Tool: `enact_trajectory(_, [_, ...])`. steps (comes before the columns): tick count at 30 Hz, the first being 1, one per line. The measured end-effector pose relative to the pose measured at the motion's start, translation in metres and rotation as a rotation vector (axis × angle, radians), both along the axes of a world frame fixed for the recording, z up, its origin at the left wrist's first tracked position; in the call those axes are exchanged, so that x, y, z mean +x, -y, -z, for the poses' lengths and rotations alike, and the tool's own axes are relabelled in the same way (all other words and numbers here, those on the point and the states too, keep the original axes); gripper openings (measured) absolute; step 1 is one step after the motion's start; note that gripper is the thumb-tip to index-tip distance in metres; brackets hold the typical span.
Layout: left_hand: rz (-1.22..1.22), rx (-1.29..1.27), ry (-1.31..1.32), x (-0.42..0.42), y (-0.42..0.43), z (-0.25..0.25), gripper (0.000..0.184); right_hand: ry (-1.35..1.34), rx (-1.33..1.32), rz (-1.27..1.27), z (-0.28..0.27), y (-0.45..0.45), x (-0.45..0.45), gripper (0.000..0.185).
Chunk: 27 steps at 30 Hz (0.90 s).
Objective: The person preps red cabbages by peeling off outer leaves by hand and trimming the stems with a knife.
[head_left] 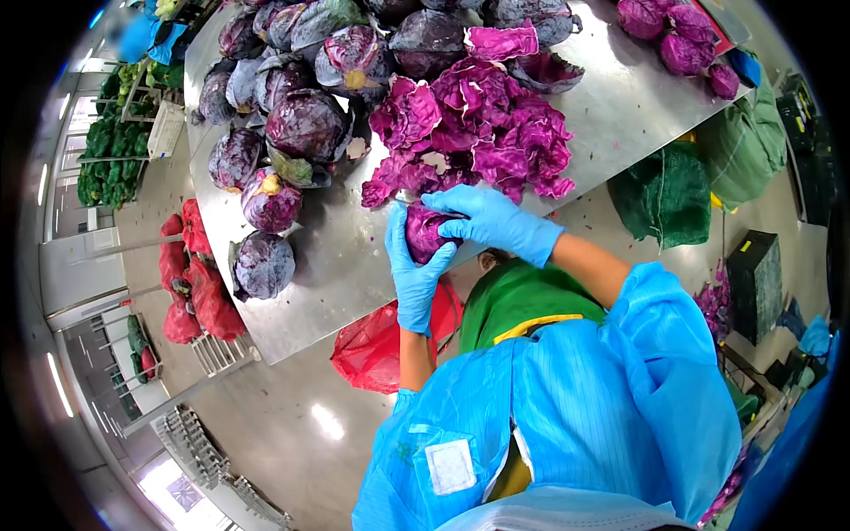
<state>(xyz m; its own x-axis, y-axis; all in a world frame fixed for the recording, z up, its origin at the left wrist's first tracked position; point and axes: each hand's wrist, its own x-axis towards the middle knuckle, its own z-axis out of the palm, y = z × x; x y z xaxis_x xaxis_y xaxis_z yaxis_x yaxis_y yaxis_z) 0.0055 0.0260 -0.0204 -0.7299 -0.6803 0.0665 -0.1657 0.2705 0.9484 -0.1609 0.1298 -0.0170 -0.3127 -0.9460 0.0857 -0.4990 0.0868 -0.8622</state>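
Note:
Between my two blue-gloved hands is a purple cabbage [425, 232], at the near edge of a steel table [341, 288]. My left hand [413, 270] wraps round its left and near side. From the right, my right hand [496, 221] curls its fingers over the top and right side. Just beyond the hands lies a heap of torn purple leaves [487, 119]. Whole dark cabbages [305, 124] crowd the left and far part of the table, a few with cut stems showing.
Peeled cabbages [686, 40] lie at the table's far right corner. Below the edge are a red mesh bag [376, 345] and green sacks [664, 195]. Red sacks [199, 292] stand at the left, a black crate [754, 283] at the right.

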Motion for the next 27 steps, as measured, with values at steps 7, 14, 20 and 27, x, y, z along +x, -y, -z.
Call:
enact_trajectory(7, [0.062, -0.078, 0.013, 0.007, 0.002, -0.002, 0.093, -0.014, -0.066, 0.041, -0.016, -0.001, 0.011, 0.043])
enact_trajectory(14, [0.104, -0.136, 0.081, -0.004, 0.005, -0.018, 0.098, -0.136, -0.039, 0.030, -0.028, 0.004, 0.017, 0.029])
enact_trajectory(20, [0.168, -0.173, 0.111, -0.006, 0.014, -0.020, 0.093, 0.234, 0.151, -0.059, -0.031, 0.022, -0.020, 0.030])
enact_trajectory(27, [0.240, -0.328, 0.087, -0.013, 0.017, -0.025, 0.099, -0.573, -0.108, -0.160, -0.020, 0.023, -0.016, 0.018])
